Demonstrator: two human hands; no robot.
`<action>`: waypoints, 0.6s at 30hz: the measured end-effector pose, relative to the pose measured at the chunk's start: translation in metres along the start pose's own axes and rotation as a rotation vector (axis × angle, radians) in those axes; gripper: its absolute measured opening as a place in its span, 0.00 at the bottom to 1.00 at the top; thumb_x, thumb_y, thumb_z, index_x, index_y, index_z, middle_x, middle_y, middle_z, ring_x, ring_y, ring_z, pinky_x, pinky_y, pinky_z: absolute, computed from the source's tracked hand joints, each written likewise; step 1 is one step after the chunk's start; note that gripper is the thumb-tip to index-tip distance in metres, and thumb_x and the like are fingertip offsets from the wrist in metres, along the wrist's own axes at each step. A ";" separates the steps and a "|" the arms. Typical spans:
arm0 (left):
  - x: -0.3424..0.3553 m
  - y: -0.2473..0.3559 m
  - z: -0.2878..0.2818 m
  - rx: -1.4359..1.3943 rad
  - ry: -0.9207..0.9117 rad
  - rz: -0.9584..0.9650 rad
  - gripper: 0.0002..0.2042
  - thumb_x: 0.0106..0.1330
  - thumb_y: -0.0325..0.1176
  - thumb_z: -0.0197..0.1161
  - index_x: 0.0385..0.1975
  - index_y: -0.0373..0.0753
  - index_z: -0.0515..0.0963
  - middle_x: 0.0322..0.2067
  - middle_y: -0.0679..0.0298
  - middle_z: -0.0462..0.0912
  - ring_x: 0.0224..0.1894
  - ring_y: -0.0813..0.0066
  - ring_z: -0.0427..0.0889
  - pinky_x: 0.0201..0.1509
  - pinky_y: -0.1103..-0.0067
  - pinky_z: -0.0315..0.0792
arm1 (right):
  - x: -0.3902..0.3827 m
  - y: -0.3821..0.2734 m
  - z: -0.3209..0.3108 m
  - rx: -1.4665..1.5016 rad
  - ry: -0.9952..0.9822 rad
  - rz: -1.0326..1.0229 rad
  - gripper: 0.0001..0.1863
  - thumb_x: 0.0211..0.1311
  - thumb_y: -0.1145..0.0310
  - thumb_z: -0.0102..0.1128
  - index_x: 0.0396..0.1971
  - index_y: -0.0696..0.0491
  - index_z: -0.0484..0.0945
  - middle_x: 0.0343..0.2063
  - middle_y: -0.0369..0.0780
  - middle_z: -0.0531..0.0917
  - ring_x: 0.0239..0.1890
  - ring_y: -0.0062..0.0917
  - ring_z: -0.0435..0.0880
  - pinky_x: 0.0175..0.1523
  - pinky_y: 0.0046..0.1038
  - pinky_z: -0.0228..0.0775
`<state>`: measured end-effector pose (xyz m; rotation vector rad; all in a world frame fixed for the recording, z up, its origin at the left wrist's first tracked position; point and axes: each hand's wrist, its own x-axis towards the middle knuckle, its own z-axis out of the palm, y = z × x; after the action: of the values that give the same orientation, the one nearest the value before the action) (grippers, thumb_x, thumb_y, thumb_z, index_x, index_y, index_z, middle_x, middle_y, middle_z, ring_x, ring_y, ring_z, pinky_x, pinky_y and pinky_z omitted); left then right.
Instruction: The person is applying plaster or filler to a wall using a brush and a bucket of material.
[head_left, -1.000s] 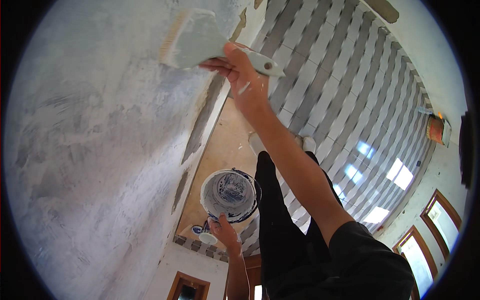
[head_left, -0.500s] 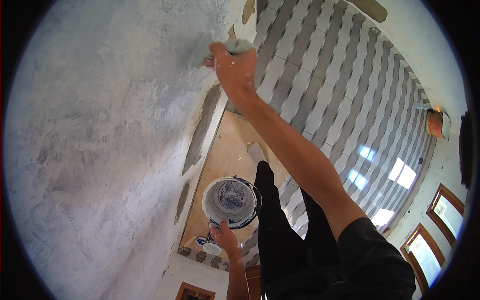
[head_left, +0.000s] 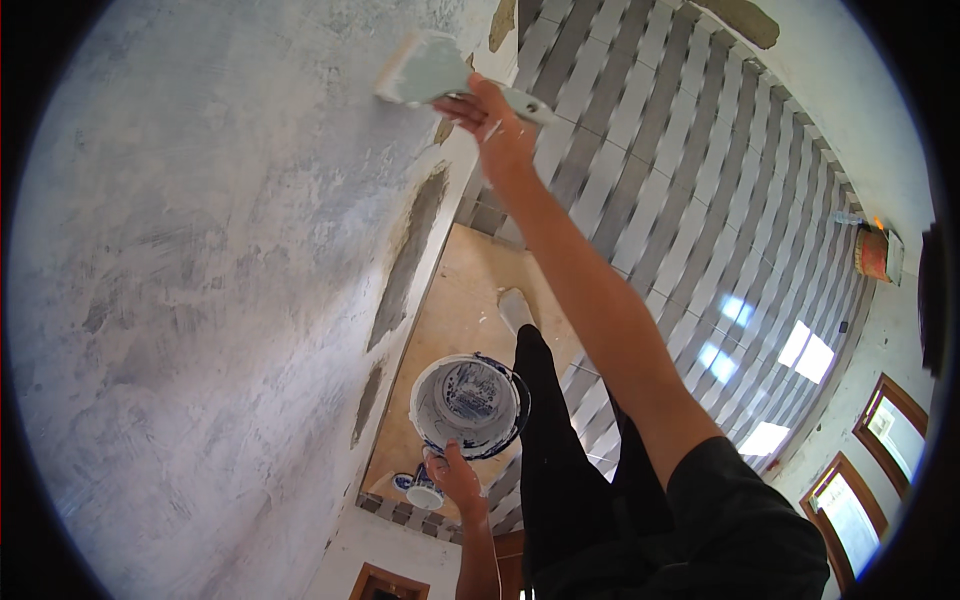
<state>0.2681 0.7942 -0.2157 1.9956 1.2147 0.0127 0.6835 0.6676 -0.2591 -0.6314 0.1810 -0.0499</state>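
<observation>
My right hand (head_left: pixel 500 130) is closed round the handle of a wide flat paintbrush (head_left: pixel 430 72), coated in pale grey-green paint. A hole shows near the handle's end. The brush head is over the blotchy white and grey wall (head_left: pixel 220 230); whether its edge touches the wall I cannot tell. Lower down, my left hand (head_left: pixel 457 474) grips the near rim of a white bucket (head_left: pixel 436 405), thumb inside. Thin paint and dark blue streaks coat the bucket's inside, and its handle hangs to the right.
Bare plaster patches (head_left: pixel 405 260) run along the wall's edge. My foot (head_left: pixel 515 308) stands on a tan board (head_left: pixel 470 270). Small paint-smeared containers (head_left: pixel 425 496) sit below the bucket. Grey-and-white tiles (head_left: pixel 640 180) stretch right, towards an orange-red container (head_left: pixel 872 255) by the far wall.
My right hand and the brush have shifted slightly right, and the brush has turned so that its broad face shows. The bucket in my left hand has moved slightly right.
</observation>
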 end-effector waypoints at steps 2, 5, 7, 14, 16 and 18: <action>0.000 -0.002 -0.001 0.009 0.021 0.010 0.15 0.59 0.35 0.56 0.27 0.24 0.73 0.29 0.46 0.73 0.35 0.48 0.71 0.43 0.63 0.63 | 0.015 0.001 -0.026 -0.150 0.160 -0.009 0.18 0.60 0.64 0.60 0.43 0.63 0.74 0.37 0.48 0.82 0.38 0.38 0.84 0.50 0.35 0.77; 0.003 -0.013 0.004 0.054 0.033 0.066 0.15 0.60 0.35 0.56 0.27 0.24 0.73 0.29 0.45 0.73 0.35 0.47 0.71 0.44 0.63 0.63 | 0.028 0.015 -0.064 -0.461 0.256 0.045 0.15 0.58 0.68 0.61 0.40 0.64 0.74 0.36 0.48 0.82 0.38 0.35 0.85 0.49 0.32 0.78; 0.007 -0.014 0.007 0.102 0.036 0.107 0.15 0.60 0.35 0.56 0.27 0.24 0.73 0.29 0.45 0.73 0.35 0.47 0.71 0.44 0.63 0.63 | 0.036 0.015 -0.061 -0.391 0.245 0.031 0.15 0.59 0.67 0.60 0.39 0.64 0.74 0.35 0.48 0.82 0.37 0.36 0.85 0.48 0.32 0.78; 0.005 -0.007 0.002 -0.030 -0.015 0.019 0.15 0.60 0.34 0.56 0.26 0.23 0.73 0.28 0.47 0.72 0.35 0.48 0.71 0.43 0.63 0.63 | 0.046 -0.027 -0.038 -0.180 0.156 -0.056 0.17 0.59 0.66 0.59 0.38 0.67 0.74 0.35 0.51 0.82 0.35 0.38 0.85 0.43 0.34 0.80; 0.006 -0.005 0.001 -0.024 -0.032 0.007 0.15 0.60 0.34 0.56 0.26 0.23 0.72 0.28 0.47 0.72 0.34 0.49 0.71 0.43 0.63 0.63 | 0.054 -0.026 -0.028 -0.239 0.096 -0.089 0.17 0.59 0.66 0.59 0.38 0.67 0.74 0.36 0.51 0.82 0.36 0.38 0.85 0.45 0.34 0.80; 0.008 -0.003 0.000 -0.074 -0.074 -0.150 0.16 0.60 0.37 0.56 0.37 0.26 0.72 0.37 0.50 0.71 0.41 0.58 0.69 0.50 0.69 0.62 | 0.057 -0.035 -0.025 -0.301 0.044 -0.119 0.18 0.59 0.66 0.59 0.39 0.68 0.74 0.36 0.51 0.82 0.37 0.38 0.85 0.46 0.33 0.79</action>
<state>0.2703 0.8008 -0.2206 1.8212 1.2947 -0.0882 0.7350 0.6190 -0.2670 -0.9418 0.1953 -0.1534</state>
